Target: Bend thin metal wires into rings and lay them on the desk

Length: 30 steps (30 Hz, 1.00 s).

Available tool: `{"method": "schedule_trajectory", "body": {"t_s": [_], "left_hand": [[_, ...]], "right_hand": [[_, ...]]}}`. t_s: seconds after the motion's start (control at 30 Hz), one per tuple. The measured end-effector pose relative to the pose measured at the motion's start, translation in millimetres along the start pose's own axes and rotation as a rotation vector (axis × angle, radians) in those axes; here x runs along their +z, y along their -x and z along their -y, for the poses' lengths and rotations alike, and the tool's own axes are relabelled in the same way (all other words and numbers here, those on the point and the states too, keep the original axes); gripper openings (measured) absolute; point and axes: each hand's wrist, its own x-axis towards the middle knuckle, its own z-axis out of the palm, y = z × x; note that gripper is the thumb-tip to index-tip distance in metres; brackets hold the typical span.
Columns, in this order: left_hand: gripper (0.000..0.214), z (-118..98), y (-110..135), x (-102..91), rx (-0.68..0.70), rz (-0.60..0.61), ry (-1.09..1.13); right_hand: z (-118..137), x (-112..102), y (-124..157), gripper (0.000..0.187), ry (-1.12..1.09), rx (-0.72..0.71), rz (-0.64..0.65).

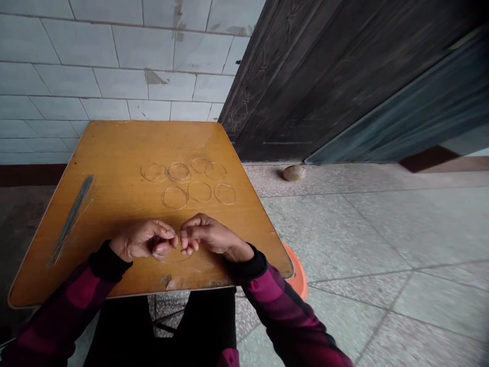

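Observation:
My left hand (144,239) and my right hand (208,235) meet over the near part of a small wooden table (114,153). Both pinch a thin wire ring (173,258) whose loop hangs below the fingertips, close to the tabletop. Several finished wire rings (188,179) lie flat in two rows farther back on the table. A bundle of straight thin wires (72,219) lies along the table's left side.
A white tiled wall stands behind the table, a dark wooden door (324,76) to the right. A small round stone (294,173) sits on the terrazzo floor by the door. An orange object (298,278) shows under the table's right corner.

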Motion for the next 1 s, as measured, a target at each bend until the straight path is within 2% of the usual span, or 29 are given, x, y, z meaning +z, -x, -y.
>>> {"method": "schedule_trajectory", "body": {"t_s": [0.07, 0.2, 0.27, 0.37, 0.43, 0.5, 0.57, 0.7, 0.83, 1.0], "left_hand": [[0.015, 3, -2, 0.1, -0.005, 0.01, 0.022], [0.013, 6, -5, 0.0, 0.07, -0.052, 0.1], [0.012, 6, -6, -0.7, 0.144, -0.088, 0.163], [0.011, 5, -7, -1.9, 0.278, -0.13, 0.236], [0.012, 4, -8, -2.1, 0.342, -0.146, 0.259], [0.012, 5, -8, -1.7, 0.378, -0.153, 0.261], [0.011, 6, -8, -1.2, 0.407, -0.169, 0.25], [0.011, 8, -9, -1.6, 0.472, -0.2, 0.262], [0.008, 9, -11, -3.6, 0.484, -0.209, 0.261], [0.005, 11, -12, -2.1, 0.501, -0.197, 0.235]], "right_hand": [[0, -1, 0, 0.021, 0.027, -0.026, -0.009], [-1, -3, -1, 0.027, 0.111, -0.111, -0.085], [-2, -3, -1, 0.03, 0.249, -0.209, -0.196], [-5, 0, -2, 0.029, 0.599, -0.44, -0.4], [-6, 2, -2, 0.043, 0.786, -0.589, -0.449], [-6, 2, -2, 0.067, 0.92, -0.683, -0.422], [-5, 1, -1, 0.082, 1.046, -0.735, -0.379], [-3, -3, 1, 0.095, 1.221, -0.79, -0.297], [-8, -2, -3, 0.114, 1.347, -0.744, -0.333], [-14, 0, -6, 0.106, 1.276, -0.677, -0.353]]}}
